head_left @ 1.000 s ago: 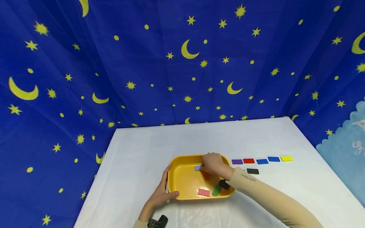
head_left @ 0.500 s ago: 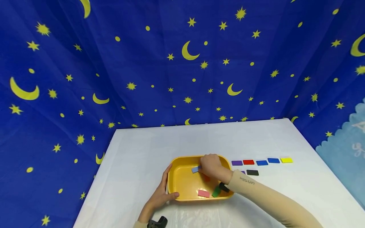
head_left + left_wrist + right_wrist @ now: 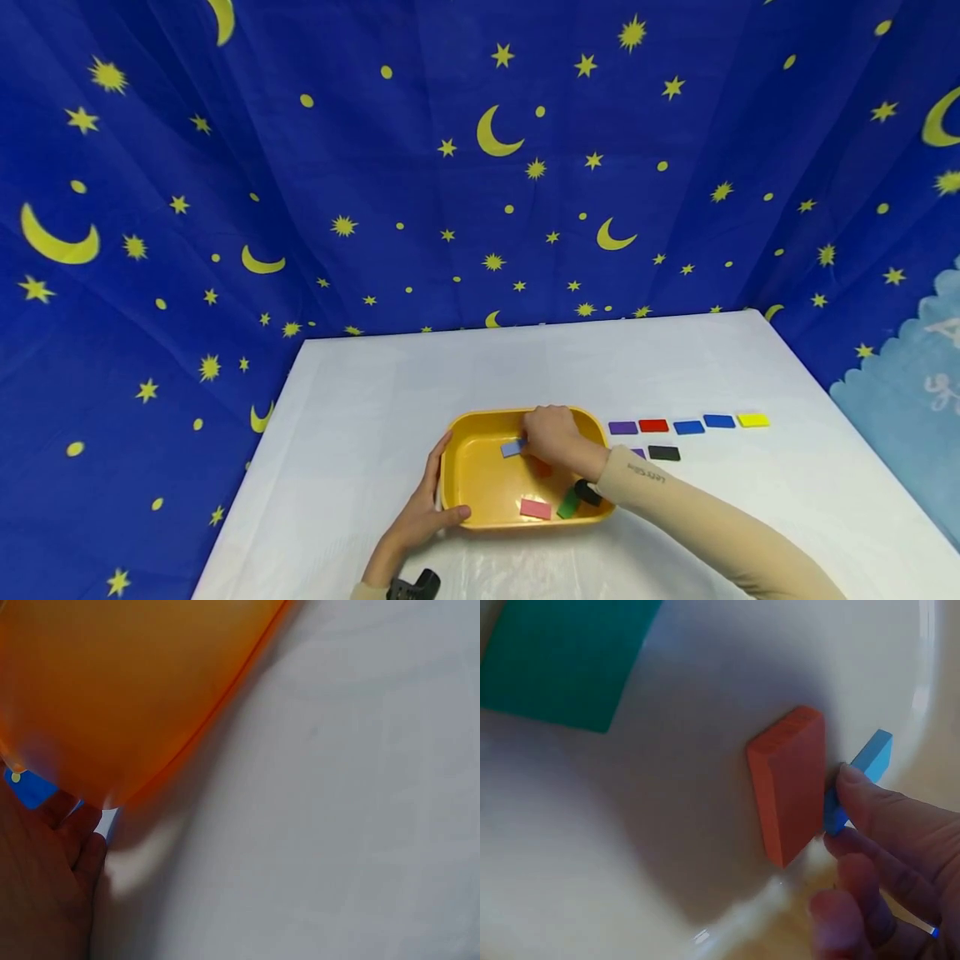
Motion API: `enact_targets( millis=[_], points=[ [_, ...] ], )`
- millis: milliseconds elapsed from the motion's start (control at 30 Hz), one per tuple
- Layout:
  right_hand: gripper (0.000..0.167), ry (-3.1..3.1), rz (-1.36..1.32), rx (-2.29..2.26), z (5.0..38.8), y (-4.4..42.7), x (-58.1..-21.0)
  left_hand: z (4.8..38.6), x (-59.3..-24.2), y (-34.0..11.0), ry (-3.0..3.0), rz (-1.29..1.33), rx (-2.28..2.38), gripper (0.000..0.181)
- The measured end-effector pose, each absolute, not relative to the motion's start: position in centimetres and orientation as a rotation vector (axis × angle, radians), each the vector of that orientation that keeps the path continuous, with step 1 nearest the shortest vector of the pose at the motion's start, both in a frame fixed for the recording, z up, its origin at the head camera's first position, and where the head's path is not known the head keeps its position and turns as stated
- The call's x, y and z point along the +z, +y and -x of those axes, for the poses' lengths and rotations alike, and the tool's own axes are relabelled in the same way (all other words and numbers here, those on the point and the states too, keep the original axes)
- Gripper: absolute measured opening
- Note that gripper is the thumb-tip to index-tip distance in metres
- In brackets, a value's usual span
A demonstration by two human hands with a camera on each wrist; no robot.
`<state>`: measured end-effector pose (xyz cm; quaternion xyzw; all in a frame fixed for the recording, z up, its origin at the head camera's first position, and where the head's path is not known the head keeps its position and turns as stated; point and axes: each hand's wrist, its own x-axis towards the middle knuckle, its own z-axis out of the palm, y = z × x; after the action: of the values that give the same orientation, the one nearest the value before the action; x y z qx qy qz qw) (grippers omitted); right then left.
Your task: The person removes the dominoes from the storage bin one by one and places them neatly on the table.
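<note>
In the head view, a yellow tub [image 3: 487, 479] sits on the white table. My left hand [image 3: 420, 504] holds its left end, thumb over the front rim and fingers along the side wall. My right hand [image 3: 553, 435] is inside the tub toward the back right. The right wrist view shows its thumb and finger pinching a light blue domino block [image 3: 874, 756]. Right beside that stands an orange-red domino block [image 3: 791, 784], partly hidden under my hand in the head view. A pink block [image 3: 536, 508] and a green block [image 3: 568, 503] lie near the tub's front wall.
Right of the tub, a row holds a purple block [image 3: 622, 427], a red block [image 3: 653, 425], two blue blocks [image 3: 689, 427] and a yellow block [image 3: 753, 420]. Closer in lie a black block [image 3: 663, 453] and a partly hidden purple one. A starry blue curtain [image 3: 420, 183] surrounds the table.
My right hand has shifted slightly left inside the tub, and the light blue domino block has moved left and toward me with it. My left hand stays on the tub.
</note>
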<state>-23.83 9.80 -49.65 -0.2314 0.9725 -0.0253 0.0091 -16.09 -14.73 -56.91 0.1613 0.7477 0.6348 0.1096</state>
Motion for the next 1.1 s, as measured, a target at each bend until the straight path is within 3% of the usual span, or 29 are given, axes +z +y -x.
enact_targets(
  millis=[1100],
  points=[
    [0.018,2.911,0.685,-0.372,24.27,10.56,-49.90,16.15,-56.99,-14.57,2.209,-0.471,1.868,0.100]
  ],
)
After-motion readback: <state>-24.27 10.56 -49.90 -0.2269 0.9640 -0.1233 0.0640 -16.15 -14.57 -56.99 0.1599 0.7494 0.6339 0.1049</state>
